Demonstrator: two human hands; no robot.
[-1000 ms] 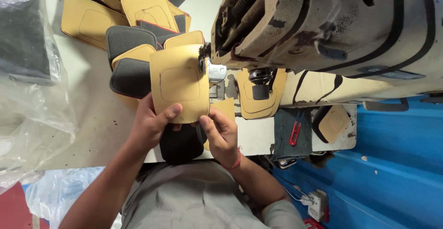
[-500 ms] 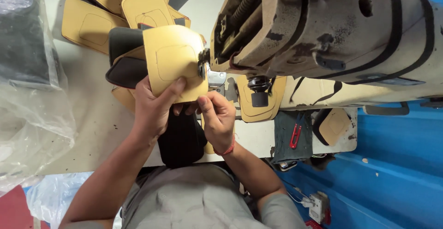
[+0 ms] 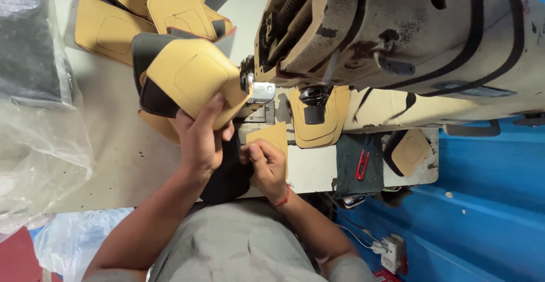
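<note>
Gripping tan panel (image 3: 193, 80), L hand (image 3: 200, 140)

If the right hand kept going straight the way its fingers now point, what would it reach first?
Most likely the small tan piece that the right hand already touches; beyond it stands the sewing machine's presser foot, though depth is hard to judge.

A big clear crinkly plastic bag (image 3: 40, 140) with dark cloth inside sits far left on the pale counter (image 3: 130, 168).

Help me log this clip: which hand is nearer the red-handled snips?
Right. The right hand rests on a tan piece just left of the red-handled snips; the left hand grips a folded tan panel farther away.
</note>
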